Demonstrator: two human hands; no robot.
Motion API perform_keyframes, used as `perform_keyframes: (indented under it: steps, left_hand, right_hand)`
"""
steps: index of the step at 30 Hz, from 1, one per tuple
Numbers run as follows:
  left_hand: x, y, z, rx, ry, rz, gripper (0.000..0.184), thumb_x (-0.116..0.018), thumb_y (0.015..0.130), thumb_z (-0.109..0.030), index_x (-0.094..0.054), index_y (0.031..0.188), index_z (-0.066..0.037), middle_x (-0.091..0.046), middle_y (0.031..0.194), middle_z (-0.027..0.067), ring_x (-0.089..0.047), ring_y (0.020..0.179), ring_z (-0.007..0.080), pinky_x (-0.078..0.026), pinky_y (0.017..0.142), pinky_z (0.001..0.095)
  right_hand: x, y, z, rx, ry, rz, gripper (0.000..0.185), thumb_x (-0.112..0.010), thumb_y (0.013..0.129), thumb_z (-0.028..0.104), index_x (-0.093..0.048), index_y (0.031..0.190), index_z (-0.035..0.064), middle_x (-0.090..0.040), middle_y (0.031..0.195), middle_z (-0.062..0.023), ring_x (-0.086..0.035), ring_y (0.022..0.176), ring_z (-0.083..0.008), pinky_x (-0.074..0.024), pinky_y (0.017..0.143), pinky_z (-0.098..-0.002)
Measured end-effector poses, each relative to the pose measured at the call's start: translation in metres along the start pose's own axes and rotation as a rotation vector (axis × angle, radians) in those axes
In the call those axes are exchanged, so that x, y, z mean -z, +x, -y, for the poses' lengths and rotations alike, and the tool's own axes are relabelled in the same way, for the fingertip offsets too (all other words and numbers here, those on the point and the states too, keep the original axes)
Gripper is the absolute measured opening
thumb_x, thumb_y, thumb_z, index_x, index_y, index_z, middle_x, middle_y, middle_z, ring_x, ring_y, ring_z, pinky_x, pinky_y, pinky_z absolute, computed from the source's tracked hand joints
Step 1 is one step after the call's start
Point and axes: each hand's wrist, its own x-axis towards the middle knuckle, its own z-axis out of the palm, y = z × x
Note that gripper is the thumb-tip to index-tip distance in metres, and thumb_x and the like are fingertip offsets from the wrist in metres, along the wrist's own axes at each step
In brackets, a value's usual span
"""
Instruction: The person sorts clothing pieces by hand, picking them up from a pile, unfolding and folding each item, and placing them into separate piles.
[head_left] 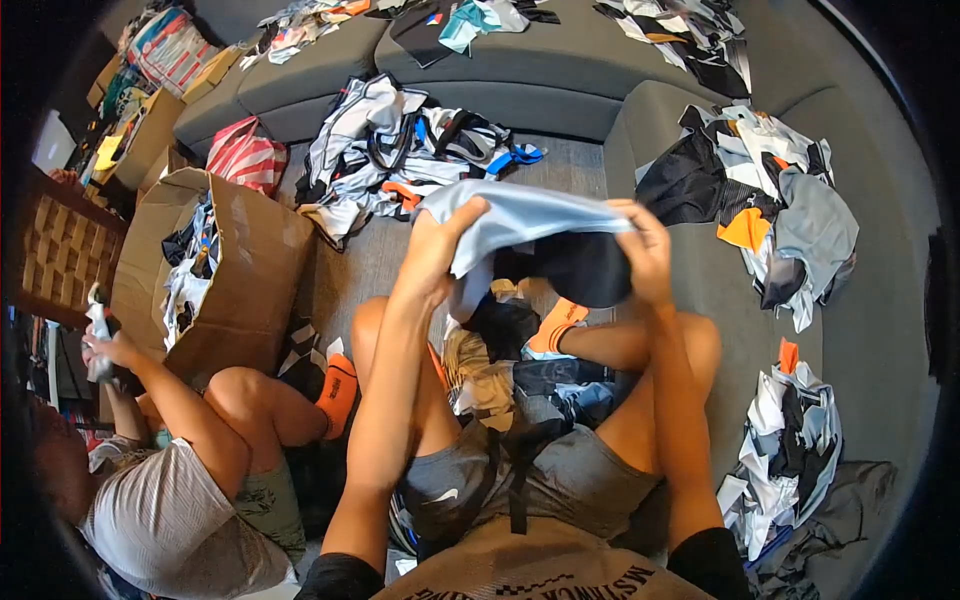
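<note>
A light blue and black piece of fabric is stretched in the air between my two hands, above the floor in front of my lap. My left hand grips its left edge, thumb on top. On the other side, my right hand is closed on the right corner. The dark part hangs below the pale part, slightly blurred. Under it, between my legs, lies a heap of dark, tan and blue cloth. A pile of white and black fabric pieces sits on the floor just beyond.
Fabric piles lie on the grey sofa, including a grey, black and orange pile at right and a white and black one nearer. A cardboard box holds cloth. At left a seated person handles something pale.
</note>
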Motion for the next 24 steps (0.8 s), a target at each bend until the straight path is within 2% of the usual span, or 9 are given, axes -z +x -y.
perform_keyframes:
  steps: [1,3,8,9,12,14,18,24]
  left_hand:
    - [0.005,0.002,0.003,-0.05,0.271,0.013,0.036,-0.065,0.08,-0.022,-0.055,0.099,0.006,-0.061,0.082,0.0114,-0.056,0.064,0.016,-0.047,0.057,0.0259]
    - [0.009,0.004,0.004,-0.152,0.815,0.037,0.039,-0.067,0.079,-0.029,-0.056,0.089,0.007,-0.058,0.074,0.0106,-0.053,0.06,0.0157,-0.045,0.053,0.0274]
    - [0.003,-0.002,0.011,-0.065,1.04,0.243,0.046,-0.068,0.077,-0.038,-0.055,0.083,0.005,-0.056,0.068,0.0104,-0.049,0.055,0.0164,-0.041,0.05,0.0273]
    - [0.002,-0.003,0.012,-0.065,1.041,0.248,0.046,-0.068,0.077,-0.038,-0.055,0.083,0.005,-0.056,0.068,0.0104,-0.049,0.055,0.0164,-0.041,0.05,0.0273]
    - [0.001,-0.007,0.014,-0.208,0.818,0.493,0.037,-0.064,0.082,-0.034,-0.055,0.079,0.002,-0.054,0.066,0.0053,-0.046,0.055,0.0123,-0.039,0.049,0.0237]
    - [-0.005,-0.011,0.01,-0.258,0.734,0.577,0.035,-0.063,0.084,-0.033,-0.055,0.077,0.0,-0.053,0.065,0.0036,-0.046,0.056,0.0109,-0.039,0.049,0.0225]
    - [-0.017,-0.026,-0.008,0.081,0.929,0.857,0.037,-0.061,0.086,-0.032,-0.049,0.067,-0.004,-0.045,0.058,-0.0014,-0.039,0.051,0.0086,-0.034,0.045,0.0219]
    - [-0.009,-0.025,-0.017,0.05,0.743,0.799,0.042,-0.058,0.089,-0.031,-0.042,0.058,-0.008,-0.037,0.055,-0.0044,-0.032,0.047,0.0066,-0.029,0.042,0.0222]
  right_hand:
    - [0.007,0.0,0.001,0.001,0.002,-0.001,0.018,-0.049,0.082,0.001,-0.057,0.098,-0.0014,-0.059,0.097,-0.0081,-0.05,0.087,-0.0112,-0.0364,0.079,-0.0181]
    - [0.017,0.0,0.002,0.001,-0.033,-0.269,0.018,-0.047,0.084,0.001,-0.057,0.099,-0.0017,-0.058,0.096,-0.0067,-0.05,0.086,-0.0101,-0.037,0.078,-0.0178]
    - [0.034,-0.001,-0.008,-0.003,0.003,-0.429,0.019,-0.048,0.084,0.0,-0.059,0.098,-0.0029,-0.06,0.093,-0.0058,-0.051,0.081,-0.0088,-0.0377,0.075,-0.017]
    - [0.038,-0.001,-0.008,-0.005,0.001,-0.433,0.019,-0.048,0.084,0.0,-0.059,0.098,-0.0029,-0.06,0.093,-0.0058,-0.051,0.081,-0.0088,-0.0377,0.075,-0.017]
    - [0.053,-0.002,-0.008,-0.103,-0.108,-0.424,0.02,-0.051,0.085,0.005,-0.062,0.101,-0.0023,-0.061,0.088,-0.0033,-0.052,0.075,-0.0074,-0.0376,0.07,-0.0145]
    - [0.066,-0.002,-0.007,-0.134,-0.151,-0.424,0.021,-0.052,0.086,0.006,-0.062,0.102,-0.002,-0.062,0.086,-0.0024,-0.052,0.073,-0.0069,-0.0376,0.069,-0.0137]
    - [0.088,-0.003,-0.009,-0.28,-0.262,-0.493,0.021,-0.055,0.084,0.008,-0.065,0.1,-0.0015,-0.062,0.083,-0.0015,-0.051,0.068,-0.0055,-0.037,0.063,-0.012]
    - [0.093,-0.004,-0.006,-0.322,-0.224,-0.484,0.021,-0.056,0.084,0.009,-0.066,0.099,-0.0014,-0.062,0.083,-0.0018,-0.05,0.068,-0.0052,-0.0362,0.062,-0.0119]
